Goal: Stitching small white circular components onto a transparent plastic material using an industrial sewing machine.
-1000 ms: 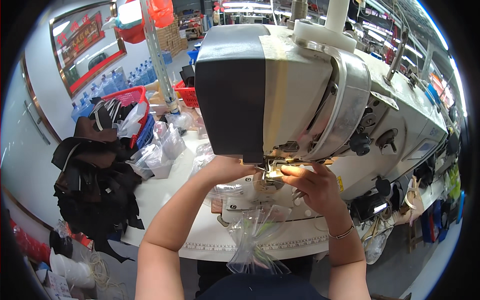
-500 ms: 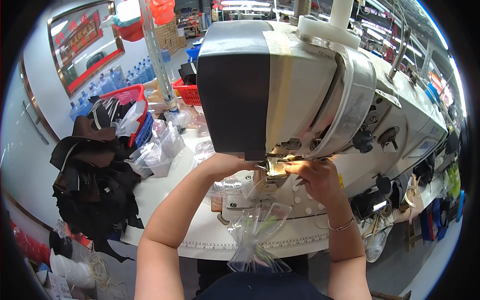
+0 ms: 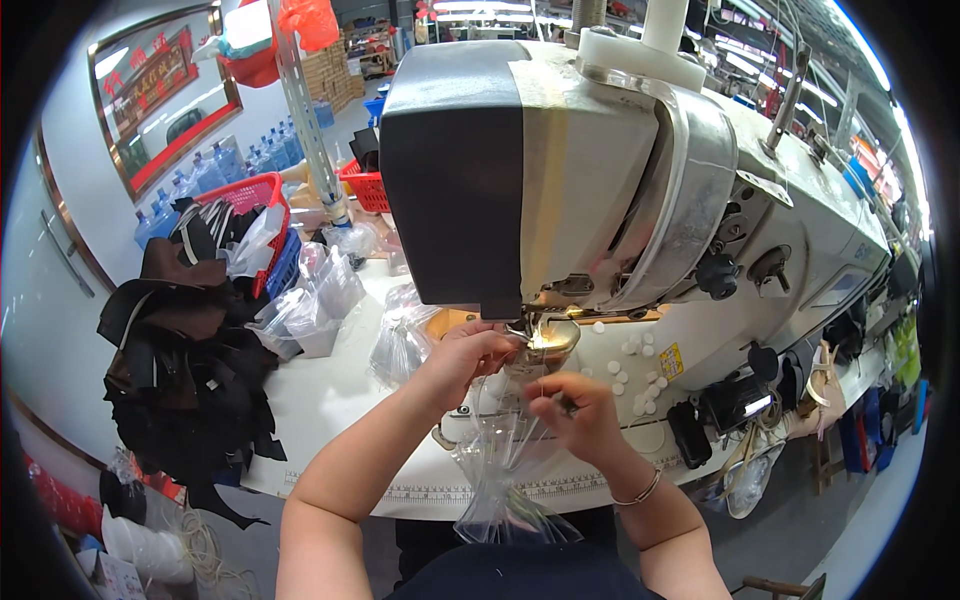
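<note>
A large white and grey sewing machine [image 3: 600, 170] fills the upper middle of the view. My left hand [image 3: 468, 352] is up at the lit needle area [image 3: 545, 338] under its head, fingers pinched together there. My right hand [image 3: 572, 412] is lower and nearer to me, fingers pinched on what looks like a thin thread. A clear plastic bag [image 3: 505, 480] hangs over the front edge of the white table [image 3: 330, 400] below both hands. Several small white round pieces [image 3: 630, 365] lie on the machine bed to the right.
A heap of dark leather pieces [image 3: 180, 360] is piled at the table's left end. Red baskets [image 3: 250, 200] and clear bags [image 3: 310, 305] stand behind it. Black parts and cords [image 3: 730, 405] hang at the right of the machine. A metal pole [image 3: 305, 120] rises at the back.
My right hand has drawn back from the needle area toward me and downward. My left hand stays up at the needle. The view has shifted slightly.
</note>
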A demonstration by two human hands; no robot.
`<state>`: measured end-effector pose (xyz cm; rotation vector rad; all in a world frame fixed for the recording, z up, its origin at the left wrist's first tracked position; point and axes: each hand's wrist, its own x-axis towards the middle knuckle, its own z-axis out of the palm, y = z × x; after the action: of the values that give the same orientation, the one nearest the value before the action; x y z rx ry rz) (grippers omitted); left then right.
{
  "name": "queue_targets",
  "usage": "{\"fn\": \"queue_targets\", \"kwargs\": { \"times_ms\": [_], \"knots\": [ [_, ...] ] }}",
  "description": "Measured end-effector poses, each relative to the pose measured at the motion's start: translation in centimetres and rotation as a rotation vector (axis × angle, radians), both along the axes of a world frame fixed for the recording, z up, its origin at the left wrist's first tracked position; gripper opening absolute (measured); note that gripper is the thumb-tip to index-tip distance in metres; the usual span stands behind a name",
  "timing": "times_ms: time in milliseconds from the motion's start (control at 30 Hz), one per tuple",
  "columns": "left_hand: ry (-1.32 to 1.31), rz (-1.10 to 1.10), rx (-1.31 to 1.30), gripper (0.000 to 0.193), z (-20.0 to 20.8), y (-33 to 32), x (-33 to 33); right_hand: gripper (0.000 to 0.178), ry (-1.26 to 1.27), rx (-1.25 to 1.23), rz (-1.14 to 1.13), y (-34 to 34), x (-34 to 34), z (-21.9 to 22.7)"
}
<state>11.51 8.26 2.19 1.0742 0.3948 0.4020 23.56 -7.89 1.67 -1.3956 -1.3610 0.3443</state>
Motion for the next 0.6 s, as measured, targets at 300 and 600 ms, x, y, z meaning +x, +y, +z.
{"fn": "queue_targets", "kwargs": {
  "times_ms": [300, 600],
  "knots": [
    [0.011, 0.133, 0.148, 0.015, 1.3, -2.9, -0.2, 0.016, 0.658, -0.185, 0.241, -1.1, 1.5, 0.7],
    [0.289, 0.026, 0.537, 0.034, 1.6, -4.0, -1.1, 0.02, 0.798, -0.264, 0.277, -0.5, 5.7, 1.9]
  ]
}}
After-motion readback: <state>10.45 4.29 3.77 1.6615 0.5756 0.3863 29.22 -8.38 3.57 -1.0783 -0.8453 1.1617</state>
